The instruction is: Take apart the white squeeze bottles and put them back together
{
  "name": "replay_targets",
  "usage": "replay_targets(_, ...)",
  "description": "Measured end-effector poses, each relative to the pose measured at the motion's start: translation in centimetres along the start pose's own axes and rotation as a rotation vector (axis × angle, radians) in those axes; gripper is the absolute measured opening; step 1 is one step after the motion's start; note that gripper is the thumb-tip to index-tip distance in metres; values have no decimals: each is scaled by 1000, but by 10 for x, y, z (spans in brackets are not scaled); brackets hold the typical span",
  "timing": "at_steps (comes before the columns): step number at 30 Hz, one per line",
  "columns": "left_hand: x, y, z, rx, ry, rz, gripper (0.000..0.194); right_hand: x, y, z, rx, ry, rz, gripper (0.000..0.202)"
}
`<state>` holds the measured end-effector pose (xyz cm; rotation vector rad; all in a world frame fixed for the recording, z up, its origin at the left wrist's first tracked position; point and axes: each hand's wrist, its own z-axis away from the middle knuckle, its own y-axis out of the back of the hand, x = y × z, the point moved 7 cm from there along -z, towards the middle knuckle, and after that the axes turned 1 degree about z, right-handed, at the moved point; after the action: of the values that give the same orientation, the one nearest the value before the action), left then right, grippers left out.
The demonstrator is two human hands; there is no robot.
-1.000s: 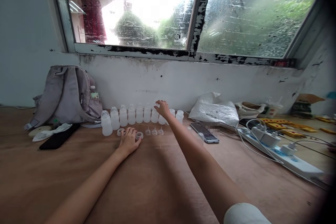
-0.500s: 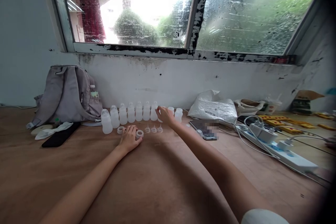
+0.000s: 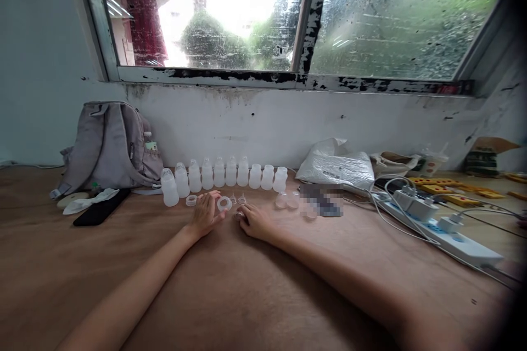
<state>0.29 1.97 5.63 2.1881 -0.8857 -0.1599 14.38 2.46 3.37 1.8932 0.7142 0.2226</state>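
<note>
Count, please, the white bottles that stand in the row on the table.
10. From the end near the backpack: seven bottles with tops, then three bottles without tops at the end near the silvery bag. None in this row seems hidden.

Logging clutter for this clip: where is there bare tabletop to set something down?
Bare tabletop runs between the left forearm and right forearm, and in front of the black slab. Crowded: along the bottle row, around the left hand, and at the cabled power strip.
</note>
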Motion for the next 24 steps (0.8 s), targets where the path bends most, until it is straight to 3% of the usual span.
replay_targets(4, 13, -1, -1, 3, 9, 41, 29, -6, -3, 5, 59, 45, -187, 31)
replay_targets(8, 26, -14, -1, -80, 22, -8, 31, 16, -3, 0, 89, -118, -425, 42)
replay_targets(12, 26, -30, 2, -206, 46, -48, 32, 31, -1, 0, 141, -231, -514, 36)
replay_targets(16, 24, -38, 4, -309, 56, -17, 34, 22, -1, 1, 113, -157, -499, 36)
replay_targets(24, 18, -38, 6, -311, 124, -23, 27, -14, 9, 10, 102, 95, -200, 32)
